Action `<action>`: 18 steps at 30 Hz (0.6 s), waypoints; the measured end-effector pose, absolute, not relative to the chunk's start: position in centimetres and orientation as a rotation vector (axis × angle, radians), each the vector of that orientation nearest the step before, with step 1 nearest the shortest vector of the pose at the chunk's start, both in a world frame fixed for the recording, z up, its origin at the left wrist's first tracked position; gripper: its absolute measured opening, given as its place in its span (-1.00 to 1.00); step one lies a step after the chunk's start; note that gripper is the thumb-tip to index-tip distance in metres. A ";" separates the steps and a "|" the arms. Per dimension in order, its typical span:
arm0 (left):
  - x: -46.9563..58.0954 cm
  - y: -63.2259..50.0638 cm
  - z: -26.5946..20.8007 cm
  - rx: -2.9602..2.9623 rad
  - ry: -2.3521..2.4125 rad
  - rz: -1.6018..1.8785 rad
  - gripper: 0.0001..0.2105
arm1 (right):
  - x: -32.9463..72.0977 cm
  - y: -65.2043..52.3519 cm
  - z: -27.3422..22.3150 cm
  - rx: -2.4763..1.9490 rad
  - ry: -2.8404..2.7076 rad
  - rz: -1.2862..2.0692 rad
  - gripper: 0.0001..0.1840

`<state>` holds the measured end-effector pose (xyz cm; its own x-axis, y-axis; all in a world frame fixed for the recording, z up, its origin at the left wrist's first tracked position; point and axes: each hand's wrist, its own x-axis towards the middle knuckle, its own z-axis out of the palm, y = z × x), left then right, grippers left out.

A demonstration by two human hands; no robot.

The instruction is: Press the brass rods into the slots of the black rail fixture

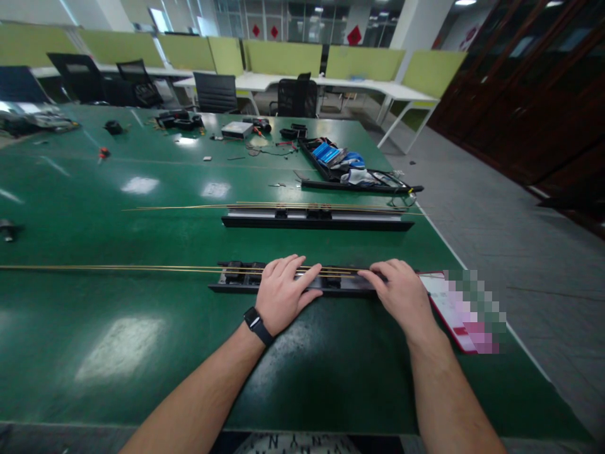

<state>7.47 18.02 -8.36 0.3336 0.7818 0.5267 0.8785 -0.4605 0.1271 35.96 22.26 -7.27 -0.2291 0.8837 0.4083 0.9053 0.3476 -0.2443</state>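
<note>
A long black channel [359, 285] with a grey inside lies across the table in front of me, with black blocks [235, 271] set in it. Thin brass rods [142, 268] run along its top and reach far out to the left. My left hand [286, 287] lies over the channel and rods, its fingers stretched out and the thumb apart near the front edge. At the channel's right part, my right hand [399, 290] has its thumb and bent fingers closed at the rods' right ends. The right fingertips partly hide the grip. A dark watch [253, 318] is on my left wrist.
A second black channel [368, 224] with brass rods lies farther back. Behind it sits a black tray [321, 164] with blue parts and cables. A red-edged clipboard [447, 309] lies at the right. Loose parts and a white box [237, 130] stand at the far side of the green table [94, 233].
</note>
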 end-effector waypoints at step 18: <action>7.2 18.1 -8.5 -2.413 -1.521 -0.787 -0.52 | 36.9 22.7 -7.7 -1.538 -2.183 -0.097 -0.43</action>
<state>7.20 18.14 -8.50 0.3355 0.7834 0.5232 0.8797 -0.4592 0.1234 36.87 22.74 -7.73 -0.2650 0.8732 0.4091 0.9059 0.3707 -0.2046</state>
